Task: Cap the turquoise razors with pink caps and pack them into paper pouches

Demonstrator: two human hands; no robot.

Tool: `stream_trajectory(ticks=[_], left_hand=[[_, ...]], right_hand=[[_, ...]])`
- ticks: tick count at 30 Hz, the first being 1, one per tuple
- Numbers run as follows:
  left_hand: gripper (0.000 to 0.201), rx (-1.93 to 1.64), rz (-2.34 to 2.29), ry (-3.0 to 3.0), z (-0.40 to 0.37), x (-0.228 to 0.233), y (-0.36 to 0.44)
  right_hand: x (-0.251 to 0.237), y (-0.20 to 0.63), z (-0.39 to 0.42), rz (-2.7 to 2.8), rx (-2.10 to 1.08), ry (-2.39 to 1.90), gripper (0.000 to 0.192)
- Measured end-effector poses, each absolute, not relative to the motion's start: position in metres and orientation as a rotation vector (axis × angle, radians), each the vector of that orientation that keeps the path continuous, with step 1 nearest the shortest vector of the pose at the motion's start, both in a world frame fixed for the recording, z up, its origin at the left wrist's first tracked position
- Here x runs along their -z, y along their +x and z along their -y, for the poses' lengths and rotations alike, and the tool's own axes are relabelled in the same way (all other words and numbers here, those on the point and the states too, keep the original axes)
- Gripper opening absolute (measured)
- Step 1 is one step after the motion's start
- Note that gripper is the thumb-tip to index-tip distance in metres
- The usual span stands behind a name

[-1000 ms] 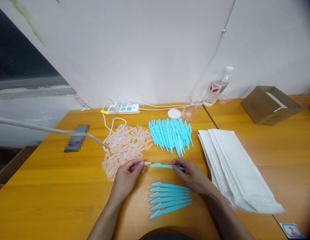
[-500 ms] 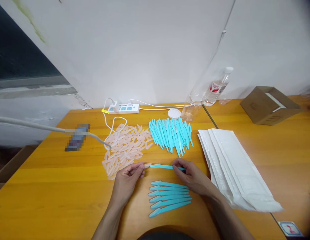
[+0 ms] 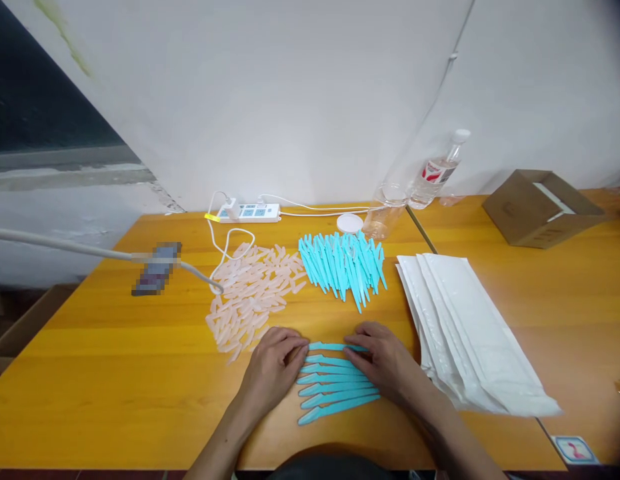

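Observation:
A turquoise eyebrow razor (image 3: 327, 347) lies level between my hands, just above a row of similar razors (image 3: 335, 388) on the table. My left hand (image 3: 275, 367) is closed, its thumb and forefinger pinching the razor's blade end; the clear cap there is mostly hidden by the fingertips. At the handle end, my right hand (image 3: 383, 360) pinches the same razor between thumb and fingers. A heap of pale translucent caps (image 3: 257, 283) spreads behind my left hand. Beyond my right hand lies a pile of turquoise razors (image 3: 343, 267).
White padded envelopes (image 3: 470, 327) lie stacked to the right. Along the wall stand a power strip (image 3: 253, 213), a round white lid (image 3: 349, 223), a clear jar (image 3: 383, 217), a water bottle (image 3: 434, 177) and a cardboard box (image 3: 537, 210). A blurred phone (image 3: 157, 268) and a cable (image 3: 65, 243) are left.
The razor and cap have come together, with my left fingers now at the blade end. Both hands have moved down, bringing the razor to the top of the row.

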State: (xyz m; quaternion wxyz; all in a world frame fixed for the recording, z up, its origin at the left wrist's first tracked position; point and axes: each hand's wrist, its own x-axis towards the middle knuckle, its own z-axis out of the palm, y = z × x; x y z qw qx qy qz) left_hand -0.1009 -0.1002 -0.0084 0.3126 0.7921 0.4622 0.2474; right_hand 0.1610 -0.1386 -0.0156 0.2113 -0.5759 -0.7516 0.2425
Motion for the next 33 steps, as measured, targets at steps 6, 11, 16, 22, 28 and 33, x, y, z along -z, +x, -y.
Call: stream_trajectory(ticks=[6,11,16,22,28,33], left_hand=[[0.021,-0.576,-1.041,2.255,0.104,0.009,-0.112],[0.022,-0.612,-1.071,2.289,0.105,0.012,-0.112],[0.026,-0.667,-1.071,2.262,0.111,0.009,-0.116],[0.036,-0.617,-0.946,2.291,0.130,0.002,-0.126],[0.036,-0.613,-0.961,2.305,0.138,0.004,-0.127],[0.028,-0.731,-1.060,2.312,0.129,0.006,-0.134]], right_hand=[[0.022,0.168,0.151,2.175,-0.559,-1.495,0.034],[0.025,0.167,0.148,2.178,-0.518,-1.498,0.032],[0.024,0.168,0.149,2.146,-0.518,-1.495,0.034],[0.028,0.169,0.152,2.167,-0.427,-1.429,0.034],[0.029,0.161,0.152,2.211,-0.381,-1.383,0.025],[0.023,0.159,0.153,2.277,-0.451,-1.334,0.019]])
